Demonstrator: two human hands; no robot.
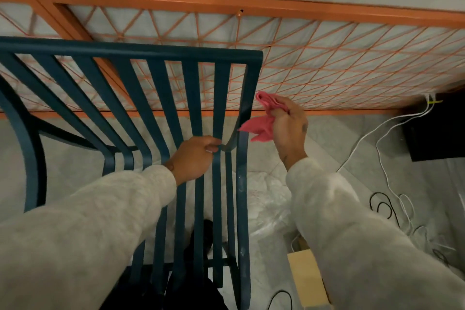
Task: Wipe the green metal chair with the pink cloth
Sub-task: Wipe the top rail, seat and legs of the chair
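Left hand (195, 158) fingers curl round a chair (191, 98) slat, steadying it; right hand (289, 128) fingers bunch the pink cloth (261, 126) just beside the chair's side rail.

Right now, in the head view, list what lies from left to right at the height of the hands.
Curved arm of the chair → left hand → pink cloth → right hand → white cable → black box

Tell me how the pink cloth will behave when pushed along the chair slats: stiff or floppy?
Probably floppy: the pink cloth droops in loose folds from the right hand. Likely light: one hand carries it. It may bunch on the slats of the green chair.
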